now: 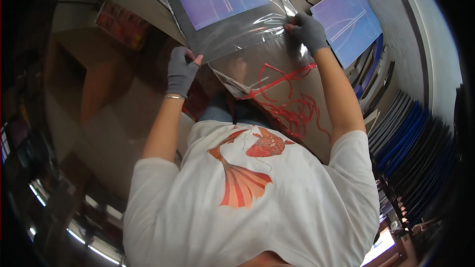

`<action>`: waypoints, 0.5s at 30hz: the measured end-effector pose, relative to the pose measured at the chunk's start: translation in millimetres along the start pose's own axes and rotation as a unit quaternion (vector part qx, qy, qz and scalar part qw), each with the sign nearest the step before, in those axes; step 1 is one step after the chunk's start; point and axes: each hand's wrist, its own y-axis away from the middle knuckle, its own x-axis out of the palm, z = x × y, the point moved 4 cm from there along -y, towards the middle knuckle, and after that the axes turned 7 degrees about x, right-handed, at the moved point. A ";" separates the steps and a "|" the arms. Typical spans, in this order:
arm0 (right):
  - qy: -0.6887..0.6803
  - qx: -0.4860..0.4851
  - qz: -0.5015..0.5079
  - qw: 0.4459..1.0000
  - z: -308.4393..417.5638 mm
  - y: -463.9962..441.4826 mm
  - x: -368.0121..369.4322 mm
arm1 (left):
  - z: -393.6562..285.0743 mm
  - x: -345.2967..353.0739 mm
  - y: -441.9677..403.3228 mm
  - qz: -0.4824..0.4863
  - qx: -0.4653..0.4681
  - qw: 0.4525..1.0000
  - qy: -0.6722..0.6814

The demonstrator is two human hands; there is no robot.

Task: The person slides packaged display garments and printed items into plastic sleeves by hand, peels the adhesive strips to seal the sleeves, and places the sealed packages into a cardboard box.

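Observation:
A clear plastic bag [242, 39] lies on the table in front of me, with a dark grey flat piece and a blue-purple printed sheet [217, 1] showing in it. My left hand [182, 73], in a grey fingerless glove, is closed on the bag's near left corner. At the right edge of the bag, my right hand [308, 33], gloved the same way, pinches the plastic between thumb and fingers. Its far part is cut off by the frame. Below the bag, a tangle of red plastic strips [297, 111] lies close to my body.
Another blue-purple printed sheet [349, 22] lies to the right, beside the wall [405, 34]. Stacked grey, blue and black strips [410, 143] stand at the lower right. An open cardboard box [106, 81] sits on the left, with a red printed package [120, 23] behind it.

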 end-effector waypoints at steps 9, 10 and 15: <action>0.036 -0.456 -0.062 0.887 120.4 84.5 78.9 | 13.9 9.6 -6.9 -0.015 -0.264 0.921 0.288; 0.011 -0.446 -0.047 0.894 114.2 81.3 83.1 | 13.1 8.4 -9.2 -0.012 -0.259 0.922 0.287; 0.112 -0.247 -0.056 0.961 11.6 35.5 34.7 | 22.0 7.4 -11.6 0.036 -0.291 0.889 0.352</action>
